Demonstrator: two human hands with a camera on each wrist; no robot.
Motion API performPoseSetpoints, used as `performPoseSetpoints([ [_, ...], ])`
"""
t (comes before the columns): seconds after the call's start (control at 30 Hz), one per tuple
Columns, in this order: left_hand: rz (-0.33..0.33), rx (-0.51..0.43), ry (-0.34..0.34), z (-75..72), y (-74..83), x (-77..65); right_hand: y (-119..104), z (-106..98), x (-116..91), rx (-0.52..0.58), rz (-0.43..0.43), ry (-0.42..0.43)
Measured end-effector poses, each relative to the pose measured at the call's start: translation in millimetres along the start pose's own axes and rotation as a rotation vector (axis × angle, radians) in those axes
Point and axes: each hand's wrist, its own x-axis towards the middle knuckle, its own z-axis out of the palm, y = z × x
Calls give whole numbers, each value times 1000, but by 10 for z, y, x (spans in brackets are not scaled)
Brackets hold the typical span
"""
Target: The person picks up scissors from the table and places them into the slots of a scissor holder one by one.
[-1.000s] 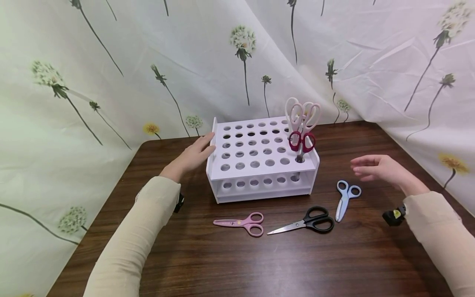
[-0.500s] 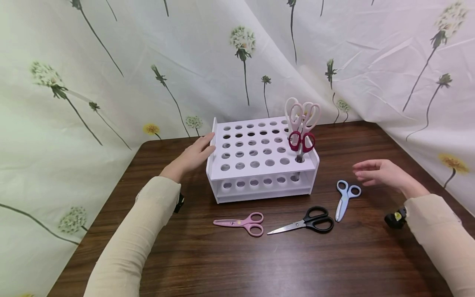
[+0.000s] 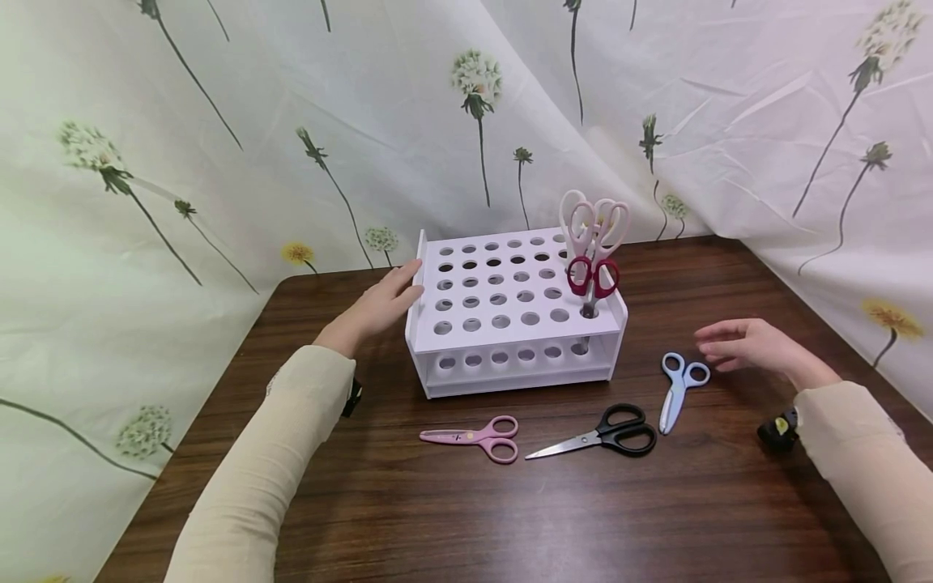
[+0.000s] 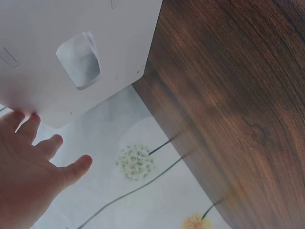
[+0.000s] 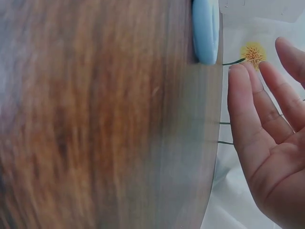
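while the left hand (image 3: 370, 308) rested against the left side of the rack (image 3: 514, 335), its fingers (image 4: 29, 128) were released, touching the edge of the panel without clasping it. the left wrist view showed this panel from outside, with a rounded opening (image 4: 80, 61) cut through it. the right hand (image 3: 761, 348) hung just beside the loops of the blue scissors, its fingers likewise released and loosely extended; part of a blue loop also appeared at the top of the right wrist view.

the rack, white and pierced with rows of round holes, stood on the brown tabletop (image 3: 466, 518). red scissors (image 3: 591, 295) stood blades down in the right-end hole of its front row. pale scissors (image 3: 581, 247) stood behind them, their loops overlapping, so that the exact number of pairs could not be told.

three more pairs lay flat nearer the person. from left to right, these were pink scissors (image 3: 477, 437), blades pointing left; black scissors (image 3: 603, 436), silver blades also leftward; and blue scissors (image 3: 678, 393), blades toward the person. a white cloth (image 3: 379, 113) printed with dandelions hung behind. both sleeves (image 3: 284, 461) were cream.
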Motion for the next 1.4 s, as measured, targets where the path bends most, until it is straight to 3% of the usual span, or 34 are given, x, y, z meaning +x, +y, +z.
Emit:
performPoseSetpoints([
  [0.77, 8, -14, 2, 0, 4, -9, 57, -2, 64, -94, 88, -91],
  [1.13, 9, -6, 5, -2, 0, 6, 16, 25, 92, -127, 74, -166],
  [1.4, 8, -15, 7, 3, -7, 1, 21, 52, 129, -173, 69, -177],
])
